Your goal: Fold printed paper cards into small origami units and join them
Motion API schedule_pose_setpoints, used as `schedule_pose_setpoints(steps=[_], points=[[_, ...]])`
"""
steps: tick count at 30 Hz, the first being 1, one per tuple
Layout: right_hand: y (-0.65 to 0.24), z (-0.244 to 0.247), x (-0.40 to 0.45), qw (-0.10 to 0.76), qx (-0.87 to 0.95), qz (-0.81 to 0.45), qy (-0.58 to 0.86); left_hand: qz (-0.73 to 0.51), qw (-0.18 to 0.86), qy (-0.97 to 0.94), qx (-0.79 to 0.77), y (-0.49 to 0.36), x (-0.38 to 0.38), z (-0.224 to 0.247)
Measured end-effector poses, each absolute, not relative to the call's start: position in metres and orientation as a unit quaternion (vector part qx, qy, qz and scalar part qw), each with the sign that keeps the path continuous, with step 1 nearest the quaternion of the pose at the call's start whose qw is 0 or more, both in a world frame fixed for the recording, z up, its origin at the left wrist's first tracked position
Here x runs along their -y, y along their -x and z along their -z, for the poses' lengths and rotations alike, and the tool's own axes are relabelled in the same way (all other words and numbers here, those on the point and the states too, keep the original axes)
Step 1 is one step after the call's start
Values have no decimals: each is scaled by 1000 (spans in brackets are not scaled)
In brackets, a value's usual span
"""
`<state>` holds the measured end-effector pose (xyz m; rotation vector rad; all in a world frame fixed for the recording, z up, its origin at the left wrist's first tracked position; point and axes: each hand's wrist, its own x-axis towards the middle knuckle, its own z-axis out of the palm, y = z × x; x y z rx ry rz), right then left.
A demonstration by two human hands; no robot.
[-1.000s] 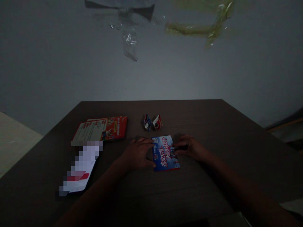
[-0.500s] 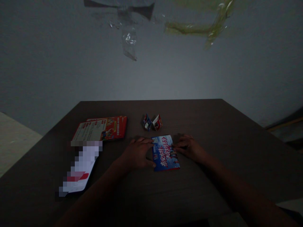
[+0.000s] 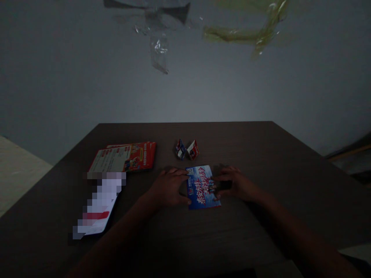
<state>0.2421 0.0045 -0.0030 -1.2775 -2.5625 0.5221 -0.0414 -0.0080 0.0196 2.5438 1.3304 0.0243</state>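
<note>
A blue leaflet with red and white lettering, apparently folded to a small rectangle, lies flat on the dark brown table. My left hand rests at its left side, fingers stretched out; the index fingertip touches the upper left corner and the thumb the lower left. Along the right edge is my right hand, its index finger and thumb spread apart, the tips at the edge of the paper. Just beyond the leaflet stands a small folded paper piece in red, white and blue, with two raised points.
Red and white printed sheets lie stacked at the left of the table. Nearer me is a phone with a lit, partly pixelated screen. A grey wall with tape remnants rises behind the table.
My right thumb has moved away from the index finger and down along the leaflet's right edge, opening a pinch. My left hand and the leaflet stay nearly in place.
</note>
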Motion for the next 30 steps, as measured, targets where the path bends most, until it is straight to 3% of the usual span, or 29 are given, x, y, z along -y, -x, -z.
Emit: schedule_pose_setpoints(steps=[8, 21, 30], points=[[-238, 7, -5, 141, 875, -148, 438, -7, 136, -878, -460, 41, 9, -21], [-242, -1, 2, 84, 869, -179, 454, -9, 139, -879, -456, 40, 8, -22], [-242, -3, 4, 108, 880, -211, 412, -19, 133, -881, -454, 42, 8, -19]])
